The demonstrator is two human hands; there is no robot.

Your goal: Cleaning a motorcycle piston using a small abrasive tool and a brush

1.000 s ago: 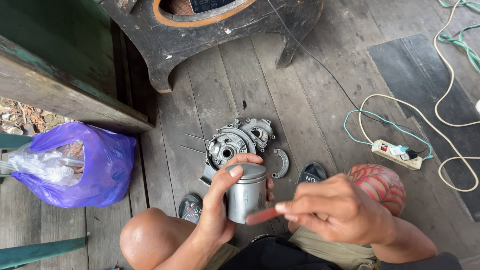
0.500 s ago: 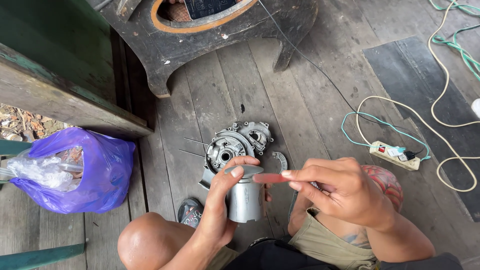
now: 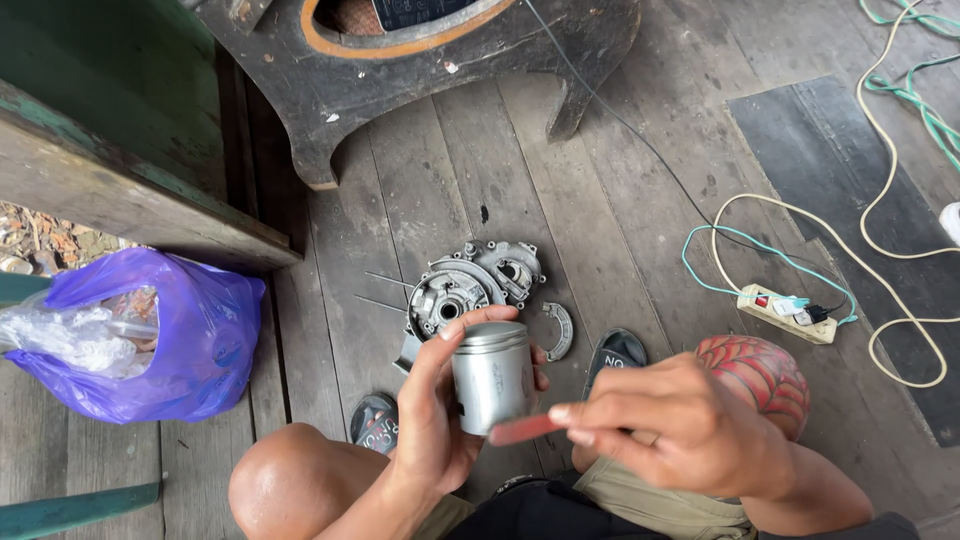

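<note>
My left hand (image 3: 435,420) grips an upright grey metal piston (image 3: 492,375), thumb over its top rim and fingers behind it. My right hand (image 3: 680,430) pinches a thin reddish strip (image 3: 525,429) and presses it against the piston's lower side. Both hands hover above my knees. On the wooden floor just beyond the piston lies a grey engine casing (image 3: 470,285) with a curved metal piece (image 3: 560,330) beside it.
A purple plastic bag (image 3: 170,340) with clear wrapping sits at the left. A dark wooden speaker box (image 3: 420,70) stands at the top. A white power strip (image 3: 785,312) with looping white and green cables lies at the right. Sandals (image 3: 615,352) are under my feet.
My right hand raised the reddish strip to the piston's top half a second ago, then brought it back down to the lower side. The left hand has turned the piston slightly.
</note>
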